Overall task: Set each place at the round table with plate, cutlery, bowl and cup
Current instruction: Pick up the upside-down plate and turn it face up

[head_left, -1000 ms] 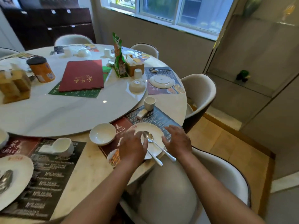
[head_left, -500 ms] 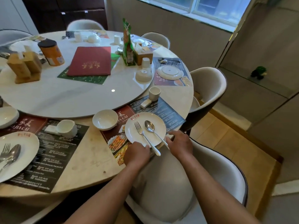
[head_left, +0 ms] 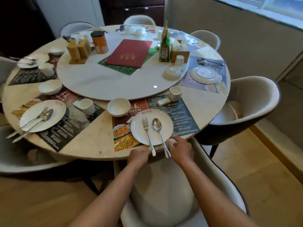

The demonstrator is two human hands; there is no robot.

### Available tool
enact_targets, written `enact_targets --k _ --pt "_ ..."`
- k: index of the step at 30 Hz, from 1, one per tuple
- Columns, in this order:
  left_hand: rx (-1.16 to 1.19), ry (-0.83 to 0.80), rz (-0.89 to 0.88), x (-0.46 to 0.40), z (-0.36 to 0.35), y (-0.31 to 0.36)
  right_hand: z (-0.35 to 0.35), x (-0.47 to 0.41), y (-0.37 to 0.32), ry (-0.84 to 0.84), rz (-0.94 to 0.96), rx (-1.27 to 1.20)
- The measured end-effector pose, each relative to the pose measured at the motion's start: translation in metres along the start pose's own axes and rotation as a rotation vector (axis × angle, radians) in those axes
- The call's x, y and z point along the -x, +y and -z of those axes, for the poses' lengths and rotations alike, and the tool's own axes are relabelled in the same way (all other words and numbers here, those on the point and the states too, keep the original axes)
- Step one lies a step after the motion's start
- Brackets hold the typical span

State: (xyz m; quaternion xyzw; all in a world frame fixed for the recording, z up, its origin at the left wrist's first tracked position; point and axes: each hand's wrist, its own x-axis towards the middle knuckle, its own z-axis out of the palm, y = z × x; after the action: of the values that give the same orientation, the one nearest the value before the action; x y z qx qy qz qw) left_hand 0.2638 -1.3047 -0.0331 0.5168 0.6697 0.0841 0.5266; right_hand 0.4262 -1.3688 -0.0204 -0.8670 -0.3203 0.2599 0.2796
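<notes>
Both forearms bare, no sleeves, no watch/rings.

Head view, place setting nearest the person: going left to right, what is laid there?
Small white bowl → steel fork on the round white plate → steel spoon on the same plate → white handleless cup.

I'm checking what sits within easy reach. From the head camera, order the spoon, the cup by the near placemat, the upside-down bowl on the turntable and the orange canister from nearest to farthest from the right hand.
From the right hand:
1. Spoon, on the plate, its handle by the fingers.
2. Cup, beyond the plate, at the turntable's edge.
3. Upside-down bowl, on the turntable's right side.
4. Orange canister, far left on the turntable.
</notes>
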Motion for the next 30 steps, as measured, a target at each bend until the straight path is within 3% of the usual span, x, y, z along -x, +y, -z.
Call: enact_targets --k 6,21,25,27,30 --pt "0.086 0.028 -0.012 0.019 -0.011 0.004 0.013 0.008 0.009 -0.059 0.093 0.014" --pt "-0.013 0.025 0.013 0.034 -0.013 0.004 0.031 0.011 0.004 -0.103 0.119 0.008" --pt "-0.254 0.246 -0.045 0.038 -0.011 0.01 0.036 0.006 0.001 -0.048 0.172 0.06" --pt "-0.443 0.397 -0.18 0.038 -0.012 0.014 0.04 0.003 0.003 0.002 0.252 0.182" --pt "-0.66 0.485 -0.427 0.038 -0.021 0.024 0.046 -0.004 0.007 0.053 0.349 0.337"
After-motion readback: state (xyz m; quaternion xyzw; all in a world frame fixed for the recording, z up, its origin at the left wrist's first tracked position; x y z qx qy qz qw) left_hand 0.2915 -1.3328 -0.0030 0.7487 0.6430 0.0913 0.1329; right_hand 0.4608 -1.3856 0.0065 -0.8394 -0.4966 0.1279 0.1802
